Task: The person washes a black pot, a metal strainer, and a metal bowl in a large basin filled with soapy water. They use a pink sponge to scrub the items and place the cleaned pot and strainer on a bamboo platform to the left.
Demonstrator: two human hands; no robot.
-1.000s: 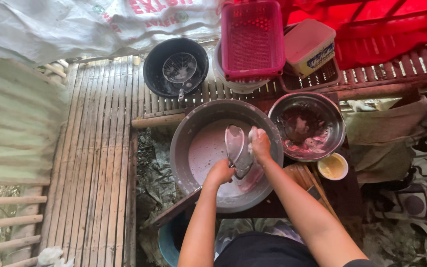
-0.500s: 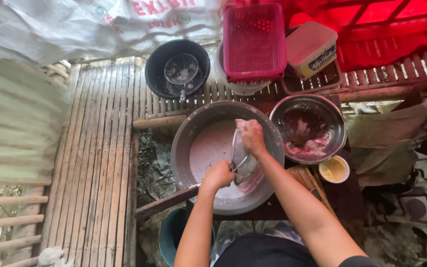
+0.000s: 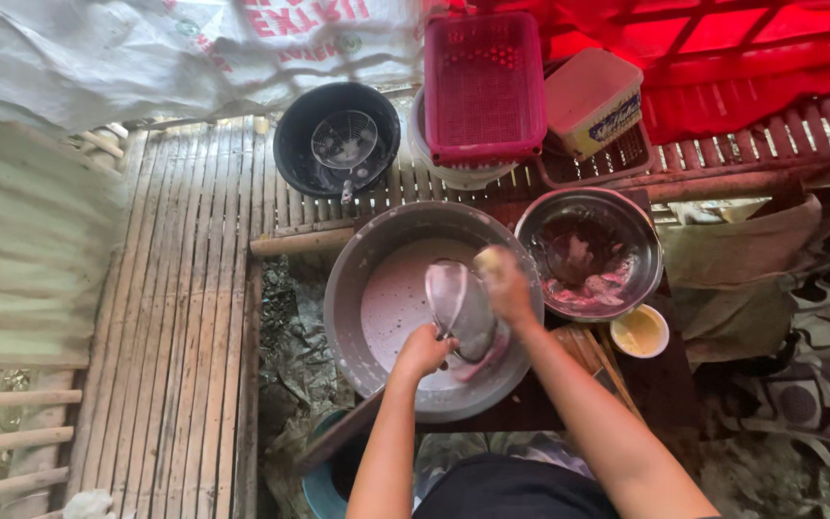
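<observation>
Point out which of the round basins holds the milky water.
The large grey metal basin under both hands, in the middle. The smaller steel bowl to its right holds pinkish scraps, and the black basin behind holds only a clear lid.

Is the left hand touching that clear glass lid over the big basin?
Touching. The head view shows the left hand gripping the lower edge of the glass lid, with no gap, above the basin.
</observation>
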